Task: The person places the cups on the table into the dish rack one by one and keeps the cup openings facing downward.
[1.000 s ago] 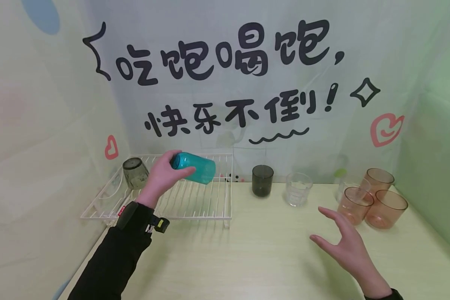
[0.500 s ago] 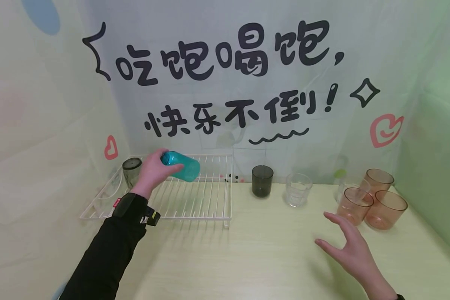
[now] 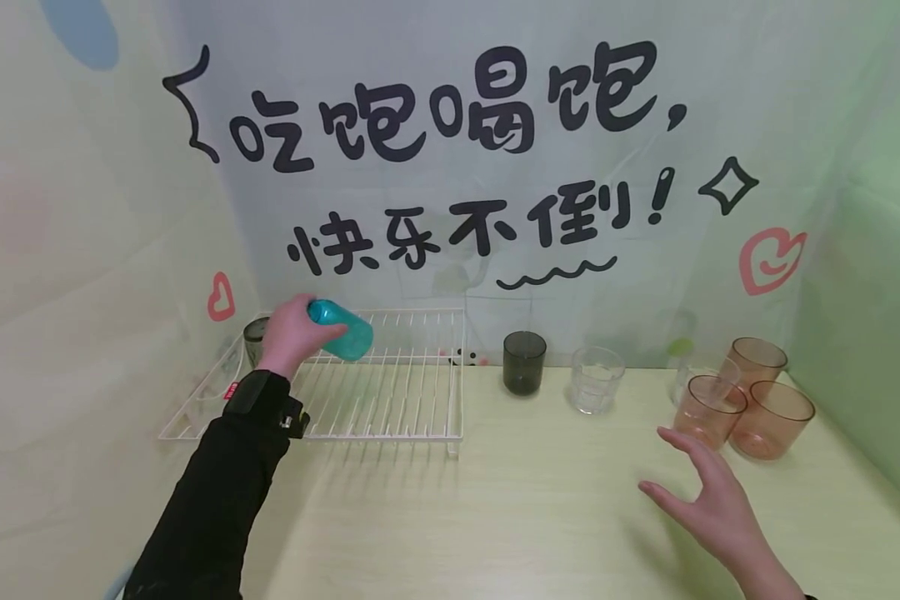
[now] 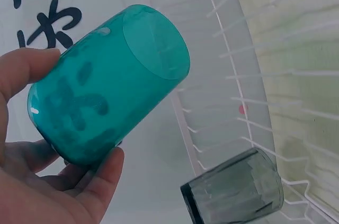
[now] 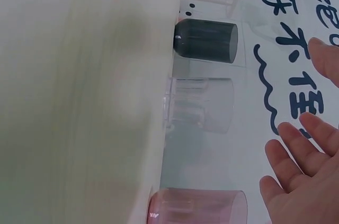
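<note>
My left hand [image 3: 291, 337] grips a translucent teal cup [image 3: 342, 331], thumb on one side and fingers on the other. It holds the cup tilted above the white wire dish rack [image 3: 390, 435]. In the left wrist view, a smoky grey glass [image 4: 235, 189] stands bottom-up in the rack, below the teal cup; the hand partly hides it in the head view. My right hand [image 3: 720, 504] hovers over the table with thumb and fingers spread, holding nothing. Close beyond it are orange glasses [image 3: 711, 412].
Against the back wall stand a dark grey glass [image 3: 524, 364] and a clear glass [image 3: 597, 381], right of the rack. Another clear glass [image 3: 686, 375] shows behind the orange ones. Fabric walls with black lettering [image 3: 480, 225] enclose the table [image 3: 420, 525] at the back and sides.
My left hand has carried the teal cup leftward over the rack, toward the smoky glass, covering more of it. My right hand has drifted slightly right and down.
</note>
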Tool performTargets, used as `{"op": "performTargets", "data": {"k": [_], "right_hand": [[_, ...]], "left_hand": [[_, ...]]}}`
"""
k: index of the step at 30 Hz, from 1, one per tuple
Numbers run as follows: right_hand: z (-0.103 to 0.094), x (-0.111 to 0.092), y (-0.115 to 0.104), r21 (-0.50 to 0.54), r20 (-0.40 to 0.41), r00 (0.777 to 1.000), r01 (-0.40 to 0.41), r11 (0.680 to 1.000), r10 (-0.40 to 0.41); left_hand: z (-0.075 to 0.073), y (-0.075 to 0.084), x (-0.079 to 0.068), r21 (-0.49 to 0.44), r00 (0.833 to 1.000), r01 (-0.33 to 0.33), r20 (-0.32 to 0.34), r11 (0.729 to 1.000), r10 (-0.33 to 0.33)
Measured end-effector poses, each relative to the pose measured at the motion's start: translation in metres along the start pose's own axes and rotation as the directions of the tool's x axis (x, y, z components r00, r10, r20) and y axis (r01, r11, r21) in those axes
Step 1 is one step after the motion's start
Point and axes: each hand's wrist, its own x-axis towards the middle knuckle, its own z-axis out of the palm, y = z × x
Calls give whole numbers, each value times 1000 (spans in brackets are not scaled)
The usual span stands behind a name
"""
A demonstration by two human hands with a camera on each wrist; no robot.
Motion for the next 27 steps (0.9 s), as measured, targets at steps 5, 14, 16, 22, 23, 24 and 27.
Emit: {"op": "performTargets", "data": {"k": [5, 14, 16, 22, 23, 24, 27], "right_hand": [[0, 1, 5, 6, -14, 1000, 27, 1000, -27], [-3, 1, 18, -35, -13, 998, 55, 998, -55], [-5, 1, 20, -33, -17, 998, 60, 998, -60], [-9, 0, 26, -32, -22, 998, 57, 998, -58], [-10, 0, 27, -35, -20, 998, 53, 998, -54], [-10, 0, 28, -39, -17, 999, 48, 998, -49], [-12, -1, 29, -51, -16, 999, 37, 998, -38]], "left_hand": [[-2, -8, 3, 48, 1000, -3, -22, 999, 4], [-1, -17, 11, 141, 999, 9, -45, 990, -3], [1, -19, 12, 150, 999, 21, -51, 989, -13], [8, -25, 17, 219, 996, 40, -87, 975, -22], [9, -26, 18, 233, 996, 43, -90, 971, -23], [10, -27, 19, 247, 996, 48, -89, 968, -26], [13, -29, 23, 280, 996, 60, -76, 958, -40]]}}
